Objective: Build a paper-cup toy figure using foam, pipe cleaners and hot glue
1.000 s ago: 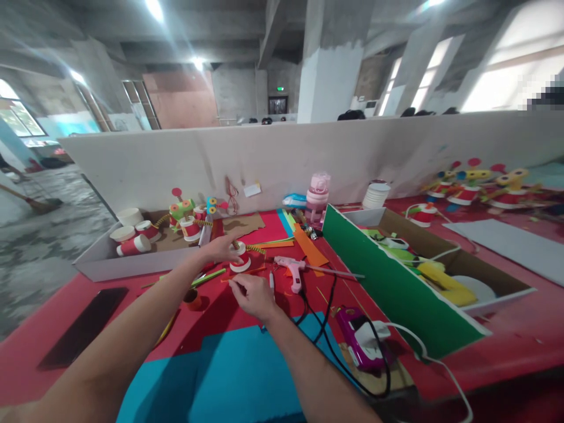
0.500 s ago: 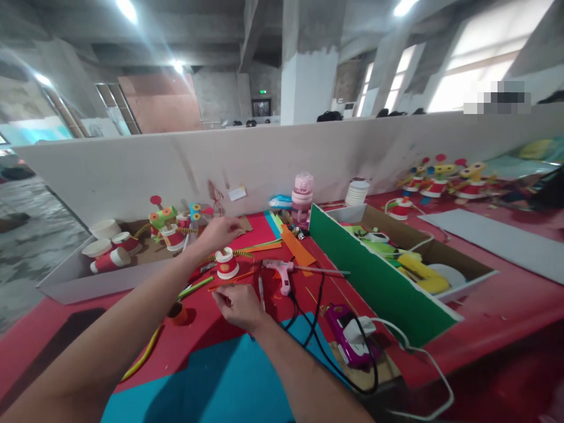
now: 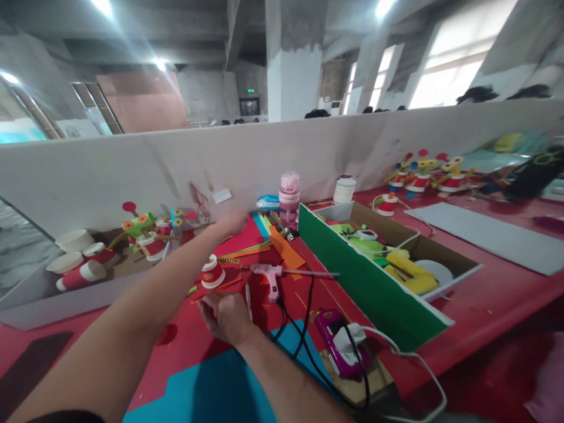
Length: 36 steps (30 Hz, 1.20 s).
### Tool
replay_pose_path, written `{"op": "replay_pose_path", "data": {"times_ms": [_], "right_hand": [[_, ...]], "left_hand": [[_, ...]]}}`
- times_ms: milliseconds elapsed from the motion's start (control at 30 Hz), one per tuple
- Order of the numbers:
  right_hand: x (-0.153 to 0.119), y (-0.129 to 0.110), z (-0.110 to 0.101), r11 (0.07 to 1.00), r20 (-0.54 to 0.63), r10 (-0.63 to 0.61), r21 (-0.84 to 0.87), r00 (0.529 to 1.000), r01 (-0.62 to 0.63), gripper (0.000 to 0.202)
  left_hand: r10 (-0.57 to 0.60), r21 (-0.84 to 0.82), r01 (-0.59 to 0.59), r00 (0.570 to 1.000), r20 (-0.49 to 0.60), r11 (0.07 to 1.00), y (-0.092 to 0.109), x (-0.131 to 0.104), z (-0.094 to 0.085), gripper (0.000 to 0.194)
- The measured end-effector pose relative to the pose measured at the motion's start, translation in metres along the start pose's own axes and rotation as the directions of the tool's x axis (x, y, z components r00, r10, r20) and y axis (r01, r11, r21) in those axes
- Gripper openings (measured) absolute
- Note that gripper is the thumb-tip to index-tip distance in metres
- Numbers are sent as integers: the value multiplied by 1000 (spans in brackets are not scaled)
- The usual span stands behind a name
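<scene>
My left hand (image 3: 233, 224), smeared by motion, is stretched out over the red tabletop near the paper strips (image 3: 261, 228); what its fingers hold cannot be made out. Nearer to me, my right hand (image 3: 227, 317) is closed, its fingertips pinching a thin orange strip (image 3: 227, 285). Just beyond the strip stands a red and white paper cup (image 3: 212, 274) with a yellow-black folded paper arm (image 3: 229, 259). A pink glue gun (image 3: 269, 278) lies to the right of the cup, beside a pen (image 3: 248, 299).
Left, a box (image 3: 88, 299) holds cups and paper figures. Right stands a green-sided box (image 3: 365, 273) with yellow and green pieces. Black cables run to a purple power strip (image 3: 337, 341). Blue paper (image 3: 211, 388) lies in front. A white partition (image 3: 247, 153) runs along the back.
The view has turned to the right, so things sit further left in it. My left hand has moved forward and right, away from me. My right hand stays by the cup with the strip.
</scene>
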State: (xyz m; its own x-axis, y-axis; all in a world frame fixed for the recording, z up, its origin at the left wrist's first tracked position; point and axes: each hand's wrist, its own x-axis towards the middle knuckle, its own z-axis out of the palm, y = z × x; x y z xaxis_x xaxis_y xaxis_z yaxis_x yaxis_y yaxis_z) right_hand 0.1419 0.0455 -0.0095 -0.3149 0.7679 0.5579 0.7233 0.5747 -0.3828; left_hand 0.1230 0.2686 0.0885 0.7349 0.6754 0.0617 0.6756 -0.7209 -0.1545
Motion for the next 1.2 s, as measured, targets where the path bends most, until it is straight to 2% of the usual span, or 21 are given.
{"op": "replay_pose_path", "data": {"times_ms": [100,200,300,400,600,733,967,1200], "right_hand": [[-1,1,3,1000,-44,2,-14,999,-3,25],[-1,3,5,1000,-107,-2,21,994,4,26],[-1,4,6,998,-168,0,56,986,9,25],[-1,4,5,997,-195,-2,70,981,16,26],[-1,4,7,995,-187,5,99,982,14,25],[-2,5,9,993,-169,16,115,985,4,25],[-2,4,8,994,-164,11,110,986,7,26],[-1,3,6,991,-165,5,134,986,17,26]], "left_hand": [[-71,-10,74,986,154,997,-36,-9,-1,22],[-43,-64,63,959,280,996,-60,-23,8,16],[-6,-131,51,947,321,990,-76,-30,22,17],[29,-194,34,949,315,981,-87,-29,39,18],[107,-255,-38,958,265,966,-91,-27,79,23],[117,-244,-59,966,231,968,-92,-29,94,34],[144,-250,-84,962,231,965,-94,-29,92,31],[63,-193,-27,982,180,981,-88,-37,80,22]]}}
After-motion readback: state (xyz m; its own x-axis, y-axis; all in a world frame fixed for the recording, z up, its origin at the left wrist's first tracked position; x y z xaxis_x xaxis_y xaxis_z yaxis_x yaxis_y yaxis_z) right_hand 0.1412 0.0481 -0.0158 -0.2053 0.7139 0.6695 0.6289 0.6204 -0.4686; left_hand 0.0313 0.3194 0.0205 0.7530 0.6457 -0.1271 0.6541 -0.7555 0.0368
